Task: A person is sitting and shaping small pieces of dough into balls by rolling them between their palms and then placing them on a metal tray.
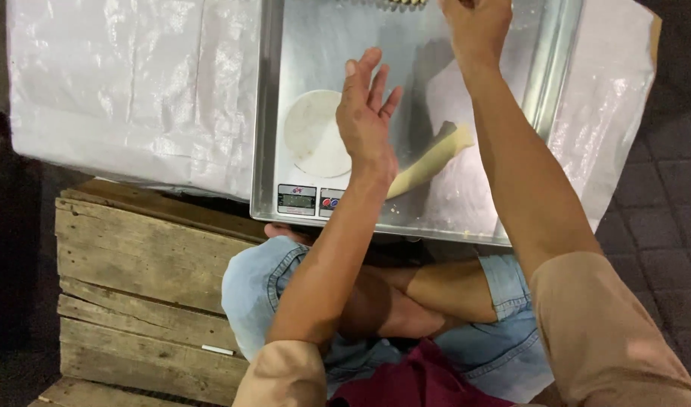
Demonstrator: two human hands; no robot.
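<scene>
I have only one view, from the camera on the person's head, looking almost straight down and close in. It faces past both forearms onto the metal tray (270, 113) on the white-covered counter (134, 83), with the lap and wooden pallet (134, 294) along the lower edge

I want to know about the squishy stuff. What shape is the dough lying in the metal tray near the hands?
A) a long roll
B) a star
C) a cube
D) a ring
A: the pale dough lies as a long roll in the metal tray, just right of the open left hand.
</scene>
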